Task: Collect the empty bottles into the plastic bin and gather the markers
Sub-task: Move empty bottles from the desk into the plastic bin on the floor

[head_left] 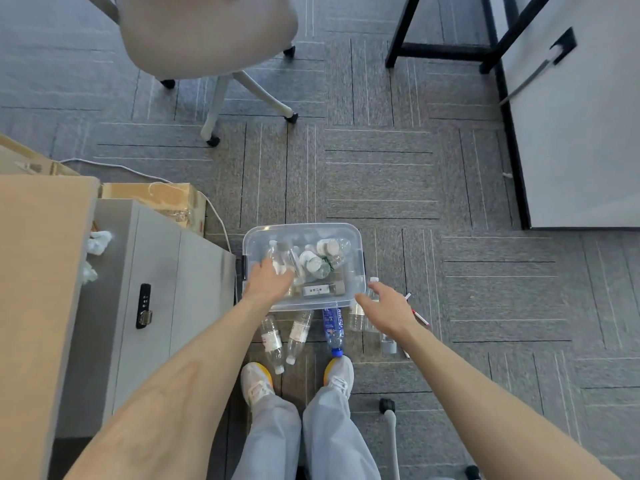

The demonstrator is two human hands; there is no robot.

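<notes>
A clear plastic bin (301, 227) stands on the carpet in front of my feet, with several empty bottles lying in it. My left hand (268, 284) is over the bin's near left corner, its thumb and fingers closed around the end of a clear bottle (277, 258) inside. My right hand (389, 311) hovers just right of the bin with its fingers spread, above a white-capped bottle (373, 281). On the floor between bin and shoes lie two clear bottles (272, 341) (298, 332), a blue-labelled bottle (333, 329) and another clear bottle (356, 318). A red and white marker (419, 316) lies partly under my right wrist.
A grey locked cabinet (149, 289) stands close on the left under a wooden desk top (38, 271), with cardboard boxes (162, 199) behind it. A wheeled chair (214, 46) stands farther ahead and a white cabinet (571, 133) at the right. A chair leg with a castor (387, 407) is near my right foot.
</notes>
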